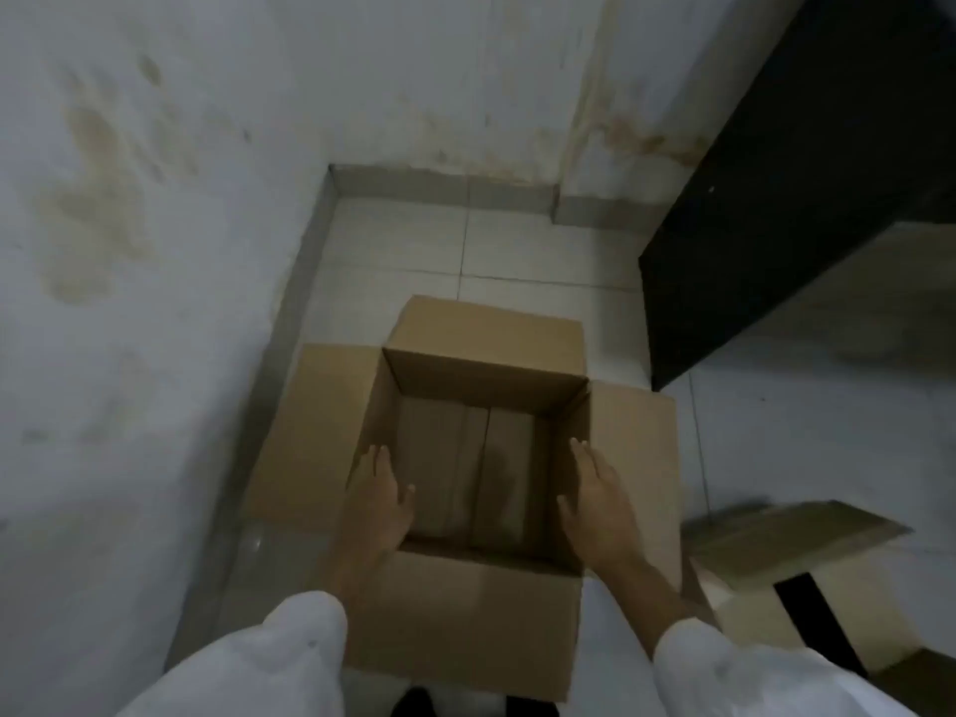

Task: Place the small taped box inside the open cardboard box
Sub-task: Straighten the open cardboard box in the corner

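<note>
The open cardboard box (465, 613) stands on the tiled floor in a corner, its four flaps folded outward. Down inside it lies a brown surface with a pale strip along its middle (465, 468); I cannot tell whether this is the small taped box or the box's own bottom flaps. My left hand (377, 504) reaches in at the left inner wall and my right hand (600, 514) at the right inner wall. Both have palms facing each other and fingers stretched, and they hold nothing.
Another cardboard box with a black tape stripe (807, 613) sits on the floor at the lower right, a flap (791, 530) sticking out. A black piece of furniture (776, 225) stands at the right. A stained white wall (129, 302) runs close along the left.
</note>
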